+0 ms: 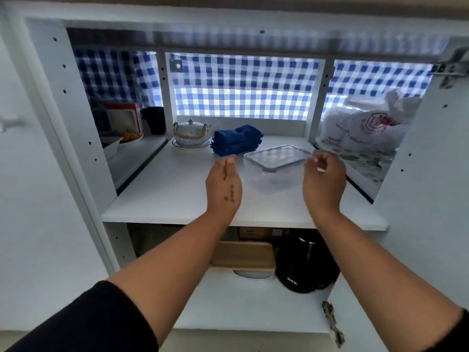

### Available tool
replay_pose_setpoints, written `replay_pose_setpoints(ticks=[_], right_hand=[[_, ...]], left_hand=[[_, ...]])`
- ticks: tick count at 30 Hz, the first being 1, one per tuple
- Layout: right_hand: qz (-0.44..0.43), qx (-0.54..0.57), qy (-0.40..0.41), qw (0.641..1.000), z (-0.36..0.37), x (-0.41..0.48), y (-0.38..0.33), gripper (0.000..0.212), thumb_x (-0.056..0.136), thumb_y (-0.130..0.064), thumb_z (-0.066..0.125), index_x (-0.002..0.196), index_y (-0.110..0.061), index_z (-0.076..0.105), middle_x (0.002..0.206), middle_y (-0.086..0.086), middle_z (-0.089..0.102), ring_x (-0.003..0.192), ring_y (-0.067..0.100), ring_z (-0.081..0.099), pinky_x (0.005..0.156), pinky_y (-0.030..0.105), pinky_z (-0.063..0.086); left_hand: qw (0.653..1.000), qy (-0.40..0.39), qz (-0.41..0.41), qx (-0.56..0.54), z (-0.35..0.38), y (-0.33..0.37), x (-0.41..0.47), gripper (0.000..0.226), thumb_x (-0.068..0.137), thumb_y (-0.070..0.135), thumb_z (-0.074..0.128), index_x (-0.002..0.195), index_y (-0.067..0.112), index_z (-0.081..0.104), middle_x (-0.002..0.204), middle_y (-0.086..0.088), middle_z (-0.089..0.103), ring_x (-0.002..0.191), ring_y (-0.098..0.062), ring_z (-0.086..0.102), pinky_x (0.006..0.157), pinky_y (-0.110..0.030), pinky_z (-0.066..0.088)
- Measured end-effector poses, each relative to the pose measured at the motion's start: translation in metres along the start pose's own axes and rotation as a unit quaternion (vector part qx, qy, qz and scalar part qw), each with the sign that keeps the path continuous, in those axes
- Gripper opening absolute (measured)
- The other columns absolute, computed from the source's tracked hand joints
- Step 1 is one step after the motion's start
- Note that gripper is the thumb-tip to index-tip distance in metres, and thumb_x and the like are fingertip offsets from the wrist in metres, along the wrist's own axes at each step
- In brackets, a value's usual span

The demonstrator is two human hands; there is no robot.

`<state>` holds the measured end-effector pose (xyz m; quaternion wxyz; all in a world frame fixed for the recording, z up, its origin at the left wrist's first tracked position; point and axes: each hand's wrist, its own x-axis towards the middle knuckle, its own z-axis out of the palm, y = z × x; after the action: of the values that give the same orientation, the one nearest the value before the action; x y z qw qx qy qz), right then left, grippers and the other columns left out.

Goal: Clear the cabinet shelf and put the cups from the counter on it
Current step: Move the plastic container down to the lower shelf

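The white cabinet shelf (162, 196) fills the middle of the view. A clear plastic container with a lid (275, 166) stands on it. Behind it lie folded blue cloths (237, 139), and left of those a white teapot with a woven handle (190, 132) on a saucer. My left hand (223, 184) hovers just left of the container, fingers together and pointing up, holding nothing. My right hand (324, 179) is at the container's right side with fingers loosely curled, not gripping it. No cups or counter are in view.
A left compartment holds a red-trimmed box (124, 118), a dark cup (154, 120) and a dish of food. A white plastic bag (363, 125) fills the right compartment. Below the shelf sit a wooden board (243, 255) and a black kettle (304, 265). Door hinges (332, 323) stand at right.
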<state>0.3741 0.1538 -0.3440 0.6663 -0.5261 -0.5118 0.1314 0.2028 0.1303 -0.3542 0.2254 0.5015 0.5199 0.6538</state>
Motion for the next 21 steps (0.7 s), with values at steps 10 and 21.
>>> replay_pose_setpoints(ticks=[10, 21], right_hand=[[0.351, 0.106, -0.169, 0.915, 0.015, 0.071, 0.032, 0.057, 0.092, -0.051, 0.051, 0.141, -0.022, 0.043, 0.13, -0.002, 0.05, 0.109, 0.017, 0.048, 0.089, 0.038, 0.042], [0.325, 0.097, -0.163, 0.927, -0.004, 0.026, 0.003, 0.023, 0.09, -0.04, 0.064, 0.083, -0.018, 0.06, 0.079, 0.0, 0.055, 0.07, 0.013, 0.053, 0.083, 0.032, 0.054]], left_hand=[[0.946, -0.158, -0.282, -0.039, 0.021, 0.013, 0.012, 0.055, 0.104, 0.04, 0.031, 0.152, 0.016, 0.024, 0.159, -0.007, 0.025, 0.144, -0.025, 0.028, 0.116, -0.039, 0.021], [0.947, -0.076, -0.266, -0.162, -0.008, 0.009, -0.002, 0.056, 0.083, 0.045, 0.05, 0.133, 0.019, 0.048, 0.136, -0.007, 0.052, 0.12, -0.023, 0.052, 0.109, -0.042, 0.038]])
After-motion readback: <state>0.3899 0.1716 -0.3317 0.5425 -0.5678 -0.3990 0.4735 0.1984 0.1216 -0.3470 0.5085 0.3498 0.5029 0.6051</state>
